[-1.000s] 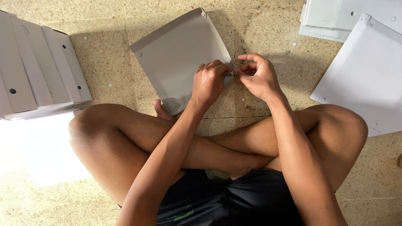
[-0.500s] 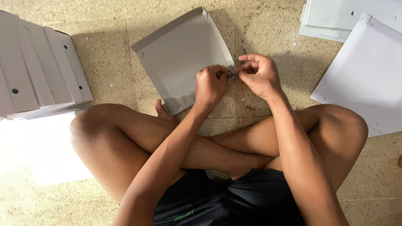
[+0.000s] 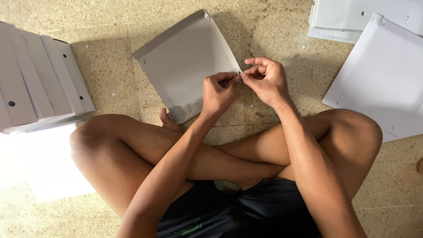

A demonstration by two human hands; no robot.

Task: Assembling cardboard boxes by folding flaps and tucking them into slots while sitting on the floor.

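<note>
While pinching: hands (image 3: pixel 241 86) on sheet (image 3: pixel 187 66)

Both forearms are stretched forward over the crossed legs (image 3: pixel 211 154). The left hand (image 3: pixel 218 92) and right hand (image 3: pixel 266 81) are brought together beyond the knees, fingertips pinched and almost touching, wrists bent slightly inward.

Matt grey cardboard sheet (image 3: pixel 187 66), speckled stone floor (image 3: pixel 110 75)
</note>
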